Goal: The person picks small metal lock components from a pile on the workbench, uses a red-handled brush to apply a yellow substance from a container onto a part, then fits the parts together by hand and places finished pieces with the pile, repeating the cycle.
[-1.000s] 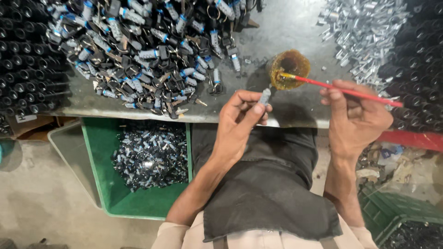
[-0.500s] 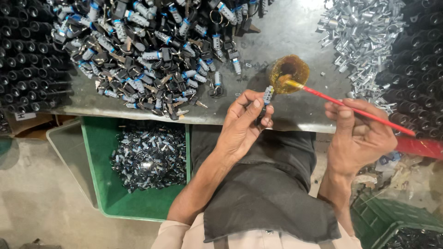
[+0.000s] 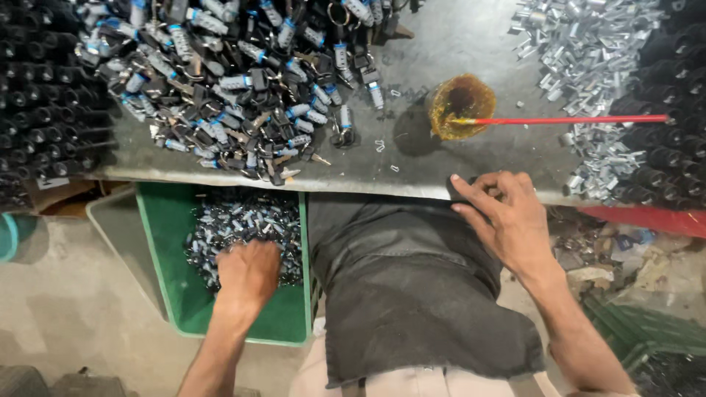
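My left hand (image 3: 248,273) is stretched down at about 7 o'clock, the forearm running straight below the bench edge, palm down in the green bin (image 3: 169,242). The fingers are pushed into the heap of small metal parts (image 3: 243,224) lying there; whether they have closed on any, I cannot tell, because the back of my hand covers them.

My right hand (image 3: 507,217) sits at about 3 o'clock, its wrist bent up from my lap, fingers loosely spread and curled. The fingertips (image 3: 471,192) rest at the front edge of the grey bench (image 3: 412,173), touching the dark cloth (image 3: 412,294) over my knees. This hand holds nothing.

The red-handled brush (image 3: 573,120) lies well apart from both hands, at 1 o'clock from my right hand, its tip resting in the small amber cup (image 3: 460,106) on the bench and its handle pointing to 3 o'clock. A pile of black and blue pieces (image 3: 235,81) spreads at 11 o'clock, and shiny silver clips (image 3: 596,51) lie at 1 o'clock.
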Available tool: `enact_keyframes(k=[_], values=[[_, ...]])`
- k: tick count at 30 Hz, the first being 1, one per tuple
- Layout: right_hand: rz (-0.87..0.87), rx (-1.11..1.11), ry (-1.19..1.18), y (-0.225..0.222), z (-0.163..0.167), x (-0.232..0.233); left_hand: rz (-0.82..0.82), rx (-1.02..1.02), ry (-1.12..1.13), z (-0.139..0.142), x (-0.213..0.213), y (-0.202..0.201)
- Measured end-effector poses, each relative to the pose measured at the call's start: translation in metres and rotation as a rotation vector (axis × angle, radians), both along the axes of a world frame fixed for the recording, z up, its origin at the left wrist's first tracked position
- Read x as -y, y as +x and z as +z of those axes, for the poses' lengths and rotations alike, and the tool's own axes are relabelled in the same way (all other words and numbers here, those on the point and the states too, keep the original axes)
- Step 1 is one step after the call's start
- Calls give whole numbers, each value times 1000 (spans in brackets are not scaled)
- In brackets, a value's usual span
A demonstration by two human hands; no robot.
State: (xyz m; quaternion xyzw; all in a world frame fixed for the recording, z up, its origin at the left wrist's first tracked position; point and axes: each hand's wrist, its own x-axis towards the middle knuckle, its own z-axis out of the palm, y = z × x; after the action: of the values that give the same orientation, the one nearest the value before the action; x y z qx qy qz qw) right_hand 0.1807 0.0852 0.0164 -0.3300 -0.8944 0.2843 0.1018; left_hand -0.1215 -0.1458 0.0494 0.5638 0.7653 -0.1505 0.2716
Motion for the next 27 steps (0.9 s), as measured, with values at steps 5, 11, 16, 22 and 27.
enact_keyframes(k=[5,11,16,22,27], values=[[-15,-14,36,5,-16,-1,-43,151,648,4,-87,19],[-126,-166,-11,20,-4,12,-123,-45,689,-22,-211,14],[-317,-271,-232,15,-2,27,152,731,907,3,-165,10],[-365,-450,-562,-24,-5,33,791,1600,605,-19,-103,99],[-267,-617,-616,-39,-3,36,1286,1993,416,-41,-89,122]])
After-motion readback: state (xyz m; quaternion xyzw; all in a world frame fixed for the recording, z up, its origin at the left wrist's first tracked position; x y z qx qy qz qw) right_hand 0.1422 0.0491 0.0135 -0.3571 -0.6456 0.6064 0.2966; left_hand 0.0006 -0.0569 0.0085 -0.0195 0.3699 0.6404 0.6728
